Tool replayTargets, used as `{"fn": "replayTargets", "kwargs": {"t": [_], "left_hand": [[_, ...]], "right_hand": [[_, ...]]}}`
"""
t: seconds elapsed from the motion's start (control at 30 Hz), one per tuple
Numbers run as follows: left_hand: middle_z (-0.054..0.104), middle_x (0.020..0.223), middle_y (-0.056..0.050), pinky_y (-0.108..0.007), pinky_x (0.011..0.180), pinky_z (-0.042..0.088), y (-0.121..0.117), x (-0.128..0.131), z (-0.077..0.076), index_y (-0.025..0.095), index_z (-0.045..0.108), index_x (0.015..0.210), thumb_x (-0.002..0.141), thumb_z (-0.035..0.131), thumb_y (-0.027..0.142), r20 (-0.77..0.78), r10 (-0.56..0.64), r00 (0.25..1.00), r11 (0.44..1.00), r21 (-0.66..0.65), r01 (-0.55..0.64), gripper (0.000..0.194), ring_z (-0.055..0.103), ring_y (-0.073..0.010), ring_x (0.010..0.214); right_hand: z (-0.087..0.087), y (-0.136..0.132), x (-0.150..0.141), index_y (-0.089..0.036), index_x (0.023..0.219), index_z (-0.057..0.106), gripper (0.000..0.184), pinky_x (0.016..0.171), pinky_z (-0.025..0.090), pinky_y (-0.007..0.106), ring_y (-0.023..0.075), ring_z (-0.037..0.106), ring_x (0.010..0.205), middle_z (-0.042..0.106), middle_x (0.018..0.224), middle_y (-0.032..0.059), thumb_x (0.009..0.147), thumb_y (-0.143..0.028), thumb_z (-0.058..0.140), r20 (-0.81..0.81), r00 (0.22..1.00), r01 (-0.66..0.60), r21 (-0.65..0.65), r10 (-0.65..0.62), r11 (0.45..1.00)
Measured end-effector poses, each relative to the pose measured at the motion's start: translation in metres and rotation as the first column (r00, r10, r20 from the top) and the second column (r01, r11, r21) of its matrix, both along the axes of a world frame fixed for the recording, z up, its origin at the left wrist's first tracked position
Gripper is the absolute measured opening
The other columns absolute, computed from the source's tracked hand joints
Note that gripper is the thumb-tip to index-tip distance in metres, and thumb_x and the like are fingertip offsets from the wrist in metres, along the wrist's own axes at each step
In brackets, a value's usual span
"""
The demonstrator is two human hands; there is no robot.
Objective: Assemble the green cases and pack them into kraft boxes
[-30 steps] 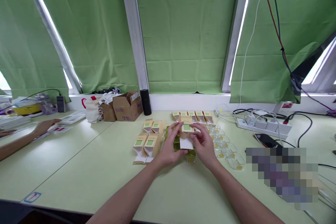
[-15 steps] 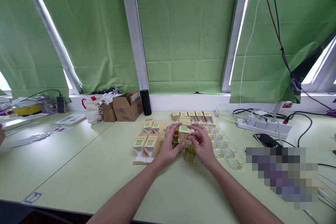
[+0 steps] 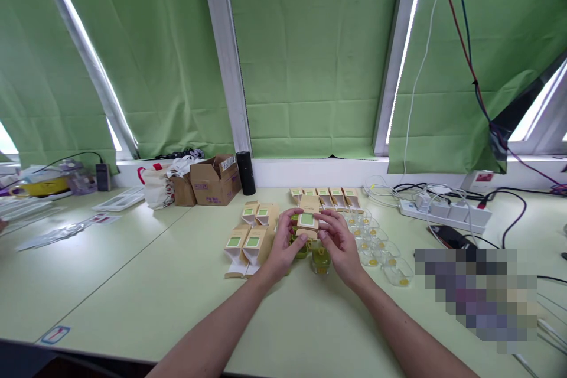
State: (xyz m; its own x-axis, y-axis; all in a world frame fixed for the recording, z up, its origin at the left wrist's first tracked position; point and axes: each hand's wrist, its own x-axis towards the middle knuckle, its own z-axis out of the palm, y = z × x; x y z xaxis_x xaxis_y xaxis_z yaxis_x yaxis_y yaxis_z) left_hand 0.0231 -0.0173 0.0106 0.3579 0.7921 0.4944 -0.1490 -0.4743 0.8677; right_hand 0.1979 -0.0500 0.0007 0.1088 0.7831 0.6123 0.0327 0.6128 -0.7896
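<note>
Between my two hands is a small kraft cardboard box [image 3: 307, 220] with a green window on its face. My left hand [image 3: 286, 245] grips its left side, fingers behind and thumb at the lower edge. On the right side, my right hand [image 3: 340, 242] holds it with fingers and thumb. Just below stands a small glass jar [image 3: 321, 261] with green contents, near my right hand. More green jars [image 3: 301, 250] are partly hidden behind my left hand. To the left stand several similar open boxes [image 3: 252, 245], their flaps spread on the table.
Clear plastic trays [image 3: 397, 270] with yellow spots lie right of my hands. A row of open boxes [image 3: 336, 198] stands behind. Farther right are a power strip [image 3: 443, 212] and cables. A brown carton [image 3: 215, 182] and a black cylinder [image 3: 245, 173] stand at the back left.
The kraft box has tipped and shifted slightly left and up in my hands, uncovering more of the green jars below. At the far left, a person's hand has drawn back towards the edge.
</note>
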Motion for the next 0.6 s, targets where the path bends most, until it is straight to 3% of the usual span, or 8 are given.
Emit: {"fn": "replayTargets", "kwargs": {"t": [0.6], "left_hand": [[0.061, 0.121, -0.009, -0.042, 0.097, 0.052, -0.0018, -0.0001, 0.0028, 0.029, 0.049, 0.135, 0.091, 0.071, 0.051, 0.041, -0.01, 0.999, 0.999, -0.051, 0.012, 0.054, 0.062, -0.0241, 0.109]], "right_hand": [[-0.0008, -0.0027, -0.0019, -0.033, 0.128, 0.072, 0.031, 0.095, 0.06, 0.041, 0.0216, 0.066, 0.108, 0.047, 0.141, 0.0094, 0.099, -0.043, 0.066, 0.013, 1.0, -0.007, 0.021, 0.006, 1.0]]}}
